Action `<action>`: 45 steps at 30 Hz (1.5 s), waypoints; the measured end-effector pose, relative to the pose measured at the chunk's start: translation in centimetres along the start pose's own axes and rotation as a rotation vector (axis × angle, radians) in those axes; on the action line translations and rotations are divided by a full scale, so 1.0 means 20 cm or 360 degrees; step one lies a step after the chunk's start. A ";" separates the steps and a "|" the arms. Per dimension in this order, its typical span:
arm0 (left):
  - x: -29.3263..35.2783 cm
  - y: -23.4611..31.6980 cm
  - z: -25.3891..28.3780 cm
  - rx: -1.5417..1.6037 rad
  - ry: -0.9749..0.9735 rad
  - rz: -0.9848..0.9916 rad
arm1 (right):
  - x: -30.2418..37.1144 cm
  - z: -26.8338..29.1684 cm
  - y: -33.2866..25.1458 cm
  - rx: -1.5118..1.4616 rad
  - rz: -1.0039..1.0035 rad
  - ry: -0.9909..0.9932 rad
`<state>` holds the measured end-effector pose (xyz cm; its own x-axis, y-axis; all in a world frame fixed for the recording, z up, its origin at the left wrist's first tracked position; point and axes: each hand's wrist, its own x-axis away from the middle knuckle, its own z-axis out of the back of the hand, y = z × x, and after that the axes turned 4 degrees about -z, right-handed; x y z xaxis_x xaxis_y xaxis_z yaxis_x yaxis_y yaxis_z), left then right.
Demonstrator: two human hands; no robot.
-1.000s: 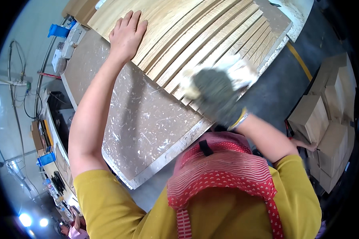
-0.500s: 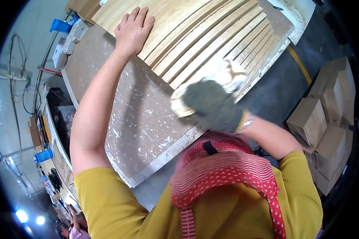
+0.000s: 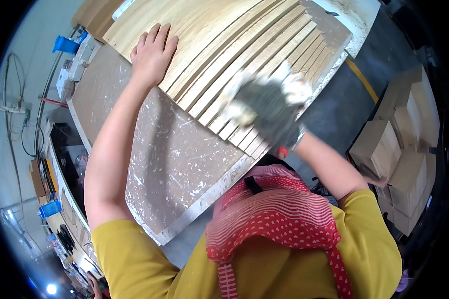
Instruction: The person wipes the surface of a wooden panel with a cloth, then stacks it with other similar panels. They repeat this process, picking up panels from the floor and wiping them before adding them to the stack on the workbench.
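My bare left hand [image 3: 152,59] lies flat, fingers spread, on a wide pale wooden board [image 3: 194,30]. To the right of that board lies a row of overlapping narrow wooden strips [image 3: 249,52], fanned out side by side. My right hand [image 3: 267,110], in a dark grey glove, is over the near part of the strips and blurred by motion. It grips a bunched white cloth [image 3: 298,90], which shows on both sides of the glove. The fingers of that hand and the strips directly under it are hidden.
The wood rests on a brown worktable [image 3: 169,154] flecked with white, with a pale worn edge. Cardboard boxes [image 3: 376,147] are stacked on the floor at right. Beyond the table's left side are a blue tape dispenser [image 3: 66,45], white blocks, hoses and another bench.
My right hand with the cloth has moved forward over the strips, and more of their near ends shows. My left hand stays flat on the board while the whole view has shifted slightly.
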<state>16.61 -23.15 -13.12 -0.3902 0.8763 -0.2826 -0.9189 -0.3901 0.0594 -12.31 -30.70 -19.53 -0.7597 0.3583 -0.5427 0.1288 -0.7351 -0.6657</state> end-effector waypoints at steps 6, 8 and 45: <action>-0.03 0.04 0.02 0.0007 -0.0042 -0.0010 | -0.08 0.22 0.05 -0.0471 -0.0728 0.0078; -0.01 0.03 0.02 -0.0001 -0.0050 0.0026 | -0.02 0.10 -0.13 -0.0584 -0.0635 -0.0299; 0.16 1.28 -0.23 -0.0055 0.0419 0.0158 | -0.33 0.97 0.96 0.0324 0.0316 -0.0047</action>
<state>-8.00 -31.62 -16.84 -0.4457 0.7314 -0.5161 -0.8725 -0.4839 0.0677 -17.23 -58.34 -18.65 -0.7509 0.1813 -0.6350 0.1486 -0.8905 -0.4299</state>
